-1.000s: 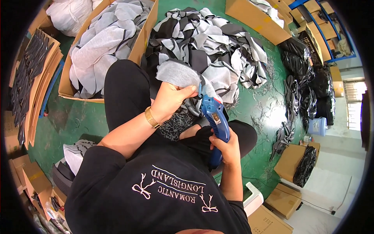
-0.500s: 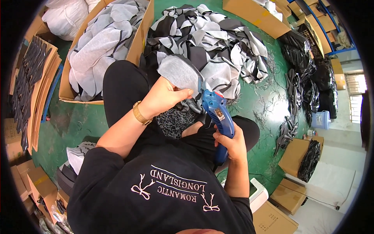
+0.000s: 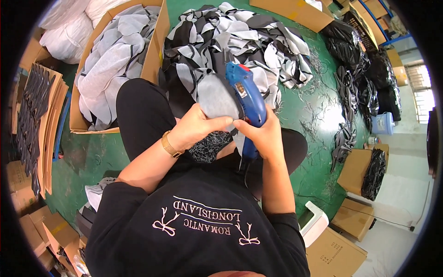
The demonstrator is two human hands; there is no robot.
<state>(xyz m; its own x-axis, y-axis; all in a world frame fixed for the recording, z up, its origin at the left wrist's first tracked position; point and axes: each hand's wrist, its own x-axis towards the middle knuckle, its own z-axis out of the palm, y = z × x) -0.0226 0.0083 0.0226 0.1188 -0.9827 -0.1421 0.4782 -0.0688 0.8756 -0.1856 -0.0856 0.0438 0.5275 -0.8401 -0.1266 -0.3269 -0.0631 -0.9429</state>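
A cardboard box (image 3: 154,55) at ten o'clock holds grey-white fabric pieces (image 3: 106,64). The left hand (image 3: 196,129) is closed on a grey fabric piece (image 3: 217,97); the right hand (image 3: 260,134) is wrapped around a blue electric cutter (image 3: 247,94).

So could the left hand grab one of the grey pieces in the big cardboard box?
Probably yes, but not right away. The cardboard box of grey pieces sits open just past the left knee. Nothing blocks it, but the left hand already grips a grey fabric piece against the blue handheld tool.
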